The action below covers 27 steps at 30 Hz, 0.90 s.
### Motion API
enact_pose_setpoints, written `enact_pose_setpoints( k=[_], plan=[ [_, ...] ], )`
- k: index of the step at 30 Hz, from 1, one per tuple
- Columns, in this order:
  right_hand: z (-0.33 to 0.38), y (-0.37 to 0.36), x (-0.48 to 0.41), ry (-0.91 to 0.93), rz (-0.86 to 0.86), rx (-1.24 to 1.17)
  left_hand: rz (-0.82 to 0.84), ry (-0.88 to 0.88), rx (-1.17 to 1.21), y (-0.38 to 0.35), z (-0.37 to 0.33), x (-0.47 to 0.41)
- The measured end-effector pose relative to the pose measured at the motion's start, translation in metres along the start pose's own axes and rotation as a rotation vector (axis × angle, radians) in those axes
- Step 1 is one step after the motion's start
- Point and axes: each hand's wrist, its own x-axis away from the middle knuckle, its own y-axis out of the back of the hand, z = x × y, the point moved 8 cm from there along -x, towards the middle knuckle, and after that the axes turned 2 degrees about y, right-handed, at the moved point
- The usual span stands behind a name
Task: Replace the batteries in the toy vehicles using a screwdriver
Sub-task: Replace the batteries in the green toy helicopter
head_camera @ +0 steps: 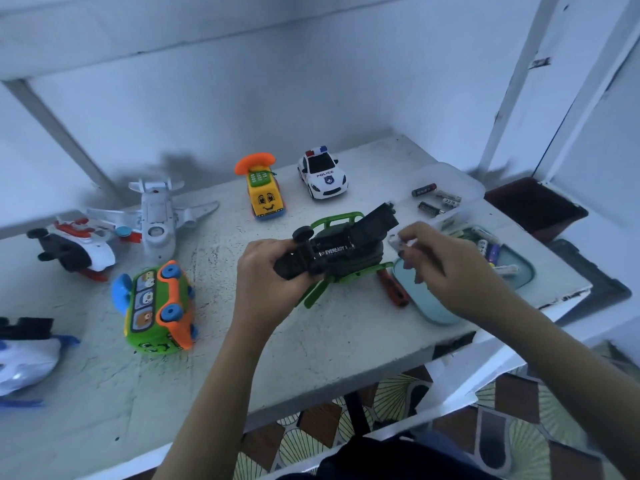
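My left hand (268, 271) grips an upside-down black and green toy vehicle (339, 247) above the table's middle. Its battery bay is open, and a black battery marked EVEREADY (332, 250) lies inside. The black cover (379, 220) stands up at the toy's far end. My right hand (446, 268) pinches a light-coloured battery (398, 242) just right of the bay. A red-handled screwdriver (393, 289) lies on the table under the toy.
A teal tray (519, 275) with several batteries stands at the right, and loose batteries (434, 199) lie behind it. On the white table (311, 341) are a police car (322, 173), phone car (265, 192), white plane (156, 216), green-orange bus (159, 306) and other toys at left.
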Motion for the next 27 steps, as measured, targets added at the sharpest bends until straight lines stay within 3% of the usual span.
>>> enact_pose_setpoints(
  k=[3, 7, 11, 15, 27],
  plan=[
    [0.035, 0.009, -0.007, 0.161, -0.114, -0.086, -0.012, 0.001, 0.018, 0.002, 0.0, 0.004],
    [0.053, 0.003, -0.02, 0.12, -0.157, -0.22, -0.041, -0.002, 0.018, 0.005, 0.003, 0.01],
    [0.064, -0.011, -0.029, 0.221, -0.186, -0.087, -0.047, 0.015, -0.008, 0.005, 0.008, 0.013],
    [0.068, -0.03, -0.033, 0.372, -0.082, 0.01, -0.062, 0.011, 0.003, 0.006, 0.009, 0.015],
    [0.07, -0.05, -0.03, 0.53, 0.125, 0.156, -0.047, 0.029, 0.023, 0.003, 0.008, 0.013]
  ],
)
